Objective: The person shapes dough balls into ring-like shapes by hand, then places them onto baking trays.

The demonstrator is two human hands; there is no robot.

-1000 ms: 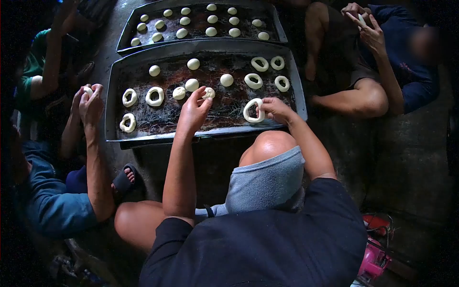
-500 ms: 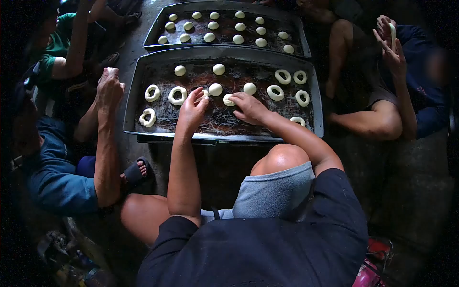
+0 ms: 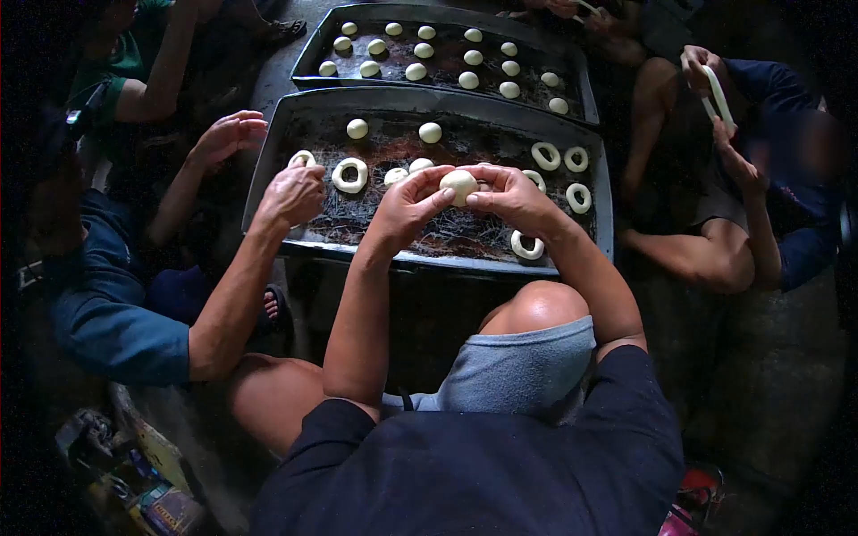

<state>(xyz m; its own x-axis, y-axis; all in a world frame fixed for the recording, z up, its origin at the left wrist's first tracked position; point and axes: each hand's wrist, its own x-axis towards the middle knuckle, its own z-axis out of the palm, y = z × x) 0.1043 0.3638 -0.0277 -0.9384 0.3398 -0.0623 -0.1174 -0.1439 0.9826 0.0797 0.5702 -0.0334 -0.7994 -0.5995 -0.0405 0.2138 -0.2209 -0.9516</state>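
A round dough ball (image 3: 458, 188) is pinched between my left hand (image 3: 411, 207) and my right hand (image 3: 511, 198), above the front middle of the near tray (image 3: 429, 259). Both thumbs press on its near side, with fingers curled round its edges. Just left of it lie two pale dough pieces, one of them (image 3: 395, 177) partly behind my left fingers. A dough ring (image 3: 349, 175) rests further left. Rings lie to the right, one (image 3: 527, 245) below my right wrist. Two dough balls (image 3: 430, 132) sit toward the back of this tray.
Behind stands a second tray (image 3: 447, 89) with several dough balls. At the left, a co-worker's hand (image 3: 293, 192) reaches over the near tray's left side. Another person at the right holds a long dough loop (image 3: 718, 94). My knee (image 3: 545, 306) is below the tray's front edge.
My hands have come together and now hold a dough ball up between them. The co-worker's hand at left has moved down over the tray. The dough loop at right looks longer, and the view has shifted.
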